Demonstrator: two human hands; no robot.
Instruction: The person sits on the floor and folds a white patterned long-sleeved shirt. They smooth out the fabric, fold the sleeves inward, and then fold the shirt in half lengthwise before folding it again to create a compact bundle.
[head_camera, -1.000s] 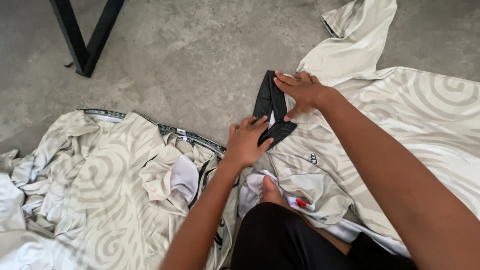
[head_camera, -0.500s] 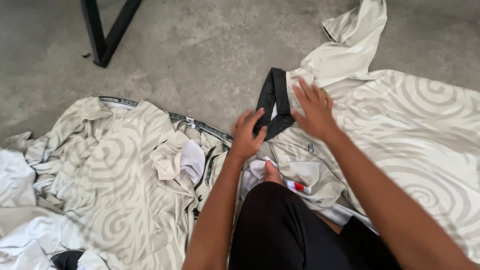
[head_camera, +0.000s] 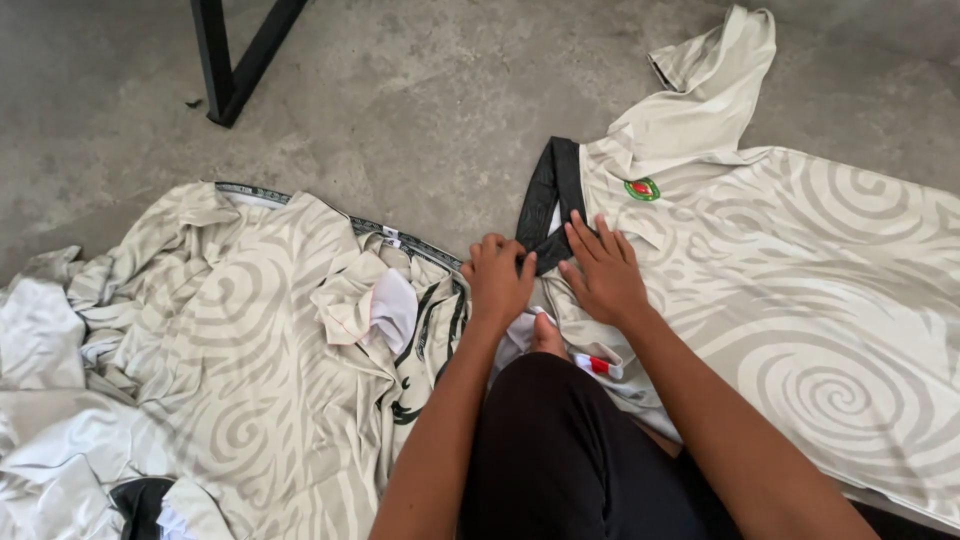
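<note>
Our right hand (head_camera: 603, 272) has come down off the black collar (head_camera: 548, 206) and now presses flat and open at its six o'clock end, on the cream swirl shirt (head_camera: 800, 300) spread over the floor (head_camera: 400, 100). Our left hand (head_camera: 498, 278), at nine o'clock of it, is curled shut on the collar's tip, so the fold looks set.

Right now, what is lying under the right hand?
The right hand lies flat on the pale swirl-patterned shirt, fingertips at its black collar. The cloth beneath the palm is hidden.

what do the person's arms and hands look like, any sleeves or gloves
Both arms are bare from hand to the frame edge: no sleeves, gloves, watch or rings show. The left hand and right hand have short, plain nails. Black trousers cover the raised knee.
</note>
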